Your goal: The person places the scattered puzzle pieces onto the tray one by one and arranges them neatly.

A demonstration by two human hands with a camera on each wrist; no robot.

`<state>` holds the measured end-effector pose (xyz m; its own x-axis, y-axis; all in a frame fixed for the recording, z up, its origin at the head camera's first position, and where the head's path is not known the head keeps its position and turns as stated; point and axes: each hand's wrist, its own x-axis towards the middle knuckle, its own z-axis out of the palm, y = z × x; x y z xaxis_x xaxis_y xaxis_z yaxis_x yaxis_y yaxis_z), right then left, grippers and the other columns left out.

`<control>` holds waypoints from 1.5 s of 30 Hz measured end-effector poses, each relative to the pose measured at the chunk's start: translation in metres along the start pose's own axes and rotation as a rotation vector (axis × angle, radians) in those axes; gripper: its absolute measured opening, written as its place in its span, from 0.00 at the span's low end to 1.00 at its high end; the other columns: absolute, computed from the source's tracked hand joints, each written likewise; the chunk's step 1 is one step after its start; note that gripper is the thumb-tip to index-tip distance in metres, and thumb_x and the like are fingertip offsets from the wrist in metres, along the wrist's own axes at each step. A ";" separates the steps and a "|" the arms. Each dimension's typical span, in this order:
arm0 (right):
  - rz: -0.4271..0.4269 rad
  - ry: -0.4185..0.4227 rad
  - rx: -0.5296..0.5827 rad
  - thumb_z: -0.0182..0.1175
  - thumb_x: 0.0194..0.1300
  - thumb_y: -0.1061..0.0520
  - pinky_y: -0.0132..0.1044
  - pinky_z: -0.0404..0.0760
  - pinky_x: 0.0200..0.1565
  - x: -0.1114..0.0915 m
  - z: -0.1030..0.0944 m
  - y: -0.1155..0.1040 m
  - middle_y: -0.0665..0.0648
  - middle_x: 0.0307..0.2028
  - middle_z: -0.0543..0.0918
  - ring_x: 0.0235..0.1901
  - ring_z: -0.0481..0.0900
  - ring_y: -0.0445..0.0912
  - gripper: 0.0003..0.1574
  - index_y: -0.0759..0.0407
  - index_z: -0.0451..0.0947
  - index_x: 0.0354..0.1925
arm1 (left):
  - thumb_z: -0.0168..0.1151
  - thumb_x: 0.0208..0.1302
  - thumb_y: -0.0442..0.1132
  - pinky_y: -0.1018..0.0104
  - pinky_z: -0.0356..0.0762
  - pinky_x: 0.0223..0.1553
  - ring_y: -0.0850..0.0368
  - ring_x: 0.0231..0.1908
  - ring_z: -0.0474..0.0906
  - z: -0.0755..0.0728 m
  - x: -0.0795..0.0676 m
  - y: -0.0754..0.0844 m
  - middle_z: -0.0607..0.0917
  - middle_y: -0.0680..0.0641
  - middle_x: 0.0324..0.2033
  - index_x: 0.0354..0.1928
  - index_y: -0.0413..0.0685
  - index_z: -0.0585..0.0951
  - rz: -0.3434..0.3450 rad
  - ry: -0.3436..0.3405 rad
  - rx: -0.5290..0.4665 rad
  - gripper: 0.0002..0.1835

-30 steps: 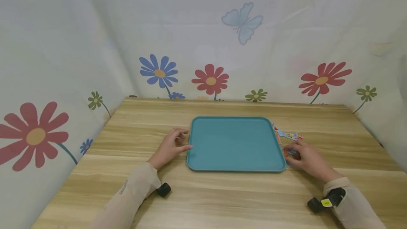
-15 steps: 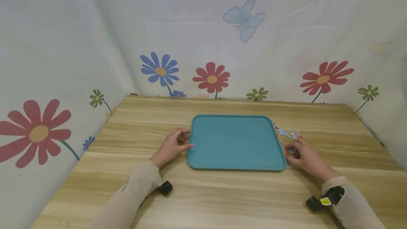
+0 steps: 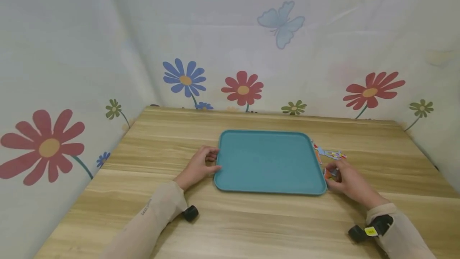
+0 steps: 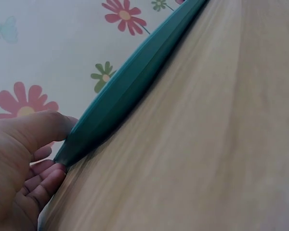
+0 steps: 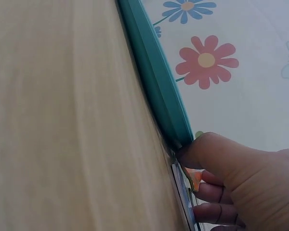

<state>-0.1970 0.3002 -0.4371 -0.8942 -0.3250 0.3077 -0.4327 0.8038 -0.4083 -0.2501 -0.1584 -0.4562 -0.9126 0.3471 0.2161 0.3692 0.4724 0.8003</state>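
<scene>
A teal rectangular tray [image 3: 269, 163] lies flat on the wooden table, with nothing on it. At its left side my left hand [image 3: 197, 168] grips the edge. The left wrist view shows the thumb on the rim and curled fingers [image 4: 43, 180] below it. My right hand [image 3: 350, 181] holds the opposite edge near the front right corner; its thumb presses the rim in the right wrist view. Under that hand's arched fingers lies a flat, colourful printed piece [image 3: 328, 174], partly hidden. Another printed cut-out [image 3: 332, 154], blue with coloured spots, lies behind the hand.
The wooden table [image 3: 251, 223] extends around the tray. Behind it and at both sides hangs a white cloth [image 3: 215, 31] printed with flowers and a butterfly. An orange piece [image 3: 318, 156] lies against the tray's right edge. Black wrist cameras [image 3: 190, 213] are worn on both sleeves.
The head view has shifted slightly, moving the whole scene a little to the right. Both hands stay at the tray's sides, and the tray keeps its place on the table.
</scene>
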 end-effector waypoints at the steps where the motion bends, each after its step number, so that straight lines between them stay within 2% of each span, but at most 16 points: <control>1: 0.005 -0.003 0.002 0.70 0.50 0.63 0.27 0.68 0.24 0.000 0.000 0.000 0.53 0.29 0.73 0.25 0.65 0.32 0.18 0.68 0.76 0.40 | 0.70 0.55 0.32 0.58 0.79 0.54 0.46 0.49 0.76 0.000 0.000 0.000 0.74 0.36 0.52 0.59 0.32 0.72 -0.003 -0.002 -0.004 0.29; 15: 0.029 -0.009 0.017 0.70 0.50 0.63 0.27 0.68 0.23 -0.006 -0.004 0.000 0.53 0.28 0.77 0.24 0.66 0.32 0.18 0.68 0.76 0.39 | 0.70 0.55 0.32 0.58 0.77 0.55 0.47 0.49 0.76 0.005 -0.001 0.001 0.73 0.37 0.51 0.59 0.33 0.71 -0.055 -0.027 -0.033 0.29; 19: 0.040 0.024 0.037 0.70 0.50 0.65 0.27 0.67 0.22 -0.007 -0.010 -0.001 0.55 0.28 0.78 0.23 0.65 0.31 0.18 0.69 0.75 0.38 | 0.70 0.55 0.33 0.58 0.78 0.55 0.48 0.49 0.76 0.005 0.000 0.002 0.74 0.37 0.51 0.59 0.33 0.71 -0.049 -0.030 -0.017 0.29; 25: 0.070 -0.010 -0.008 0.69 0.53 0.64 0.28 0.67 0.22 -0.005 -0.023 -0.007 0.58 0.32 0.79 0.24 0.65 0.32 0.19 0.71 0.74 0.41 | 0.71 0.55 0.34 0.57 0.77 0.55 0.48 0.49 0.76 0.006 0.002 0.004 0.75 0.38 0.51 0.59 0.34 0.72 -0.046 -0.038 0.001 0.30; 31: 0.030 -0.021 -0.016 0.69 0.53 0.64 0.28 0.66 0.22 0.011 -0.040 -0.015 0.59 0.33 0.78 0.24 0.63 0.32 0.21 0.71 0.73 0.43 | 0.71 0.55 0.33 0.58 0.78 0.55 0.48 0.49 0.76 0.004 0.003 0.005 0.75 0.38 0.50 0.58 0.34 0.72 -0.032 -0.029 0.008 0.29; 37: 0.034 -0.064 -0.030 0.68 0.56 0.61 0.28 0.68 0.23 0.031 -0.053 -0.029 0.58 0.33 0.79 0.25 0.66 0.35 0.19 0.70 0.75 0.43 | 0.71 0.55 0.33 0.57 0.77 0.56 0.48 0.49 0.76 0.002 0.003 0.004 0.75 0.38 0.50 0.58 0.33 0.72 -0.029 -0.028 0.013 0.29; 45: 0.032 -0.116 -0.018 0.67 0.59 0.59 0.30 0.70 0.24 0.059 -0.055 -0.053 0.58 0.35 0.80 0.28 0.70 0.40 0.18 0.67 0.75 0.45 | 0.71 0.56 0.34 0.57 0.77 0.56 0.48 0.50 0.76 0.000 0.001 0.002 0.74 0.38 0.50 0.59 0.33 0.72 -0.047 -0.022 0.005 0.29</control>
<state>-0.2206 0.2660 -0.3499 -0.9154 -0.3533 0.1927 -0.4021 0.8233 -0.4006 -0.2498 -0.1570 -0.4545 -0.9249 0.3419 0.1664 0.3272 0.4925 0.8065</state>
